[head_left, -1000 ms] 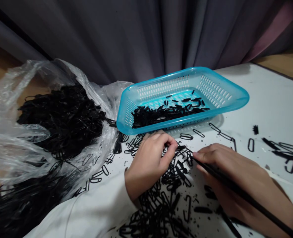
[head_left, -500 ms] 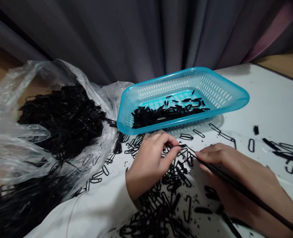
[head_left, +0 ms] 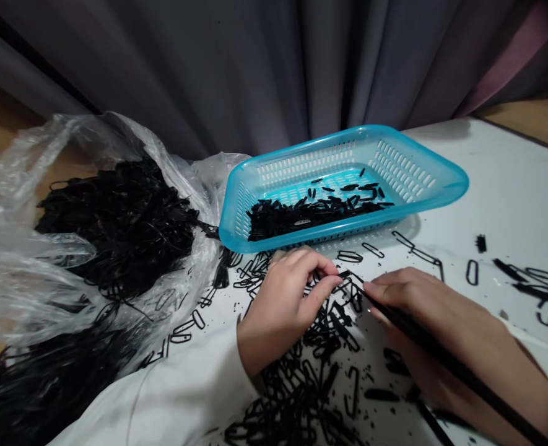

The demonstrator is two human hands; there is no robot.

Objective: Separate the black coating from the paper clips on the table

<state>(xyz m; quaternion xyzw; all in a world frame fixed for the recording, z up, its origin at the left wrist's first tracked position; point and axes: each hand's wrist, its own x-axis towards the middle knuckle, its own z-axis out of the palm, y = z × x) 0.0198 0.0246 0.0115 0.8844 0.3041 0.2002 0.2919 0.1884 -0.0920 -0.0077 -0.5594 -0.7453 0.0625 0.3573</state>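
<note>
My left hand [head_left: 285,303] is closed in a pinch, thumb and forefinger gripping the end of a small black piece [head_left: 344,274]. From the other side, my right hand [head_left: 469,328] is wrapped round a long, slim black tool [head_left: 434,341]; its narrow tip meets or nearly meets the piece, and its exact kind is unclear. Beneath and between the hands lies a heap of black loop-shaped pieces [head_left: 296,396], some flat and solid, others thin outlines. My left wrist partly covers this heap.
A blue slotted basket [head_left: 413,207] holding black pieces [head_left: 311,214] stands behind my hands. On the left, a clear plastic bag [head_left: 64,248] contains tangled black strips [head_left: 120,223]. More loops [head_left: 472,271] and crumbs lie scattered on the white tabletop [head_left: 445,167]. A grey curtain [head_left: 255,68] hangs behind.
The left fingers have shifted slightly right, keeping their pinch on the black piece. The tool in my right hand has moved a little, its tip now closer to that piece.
</note>
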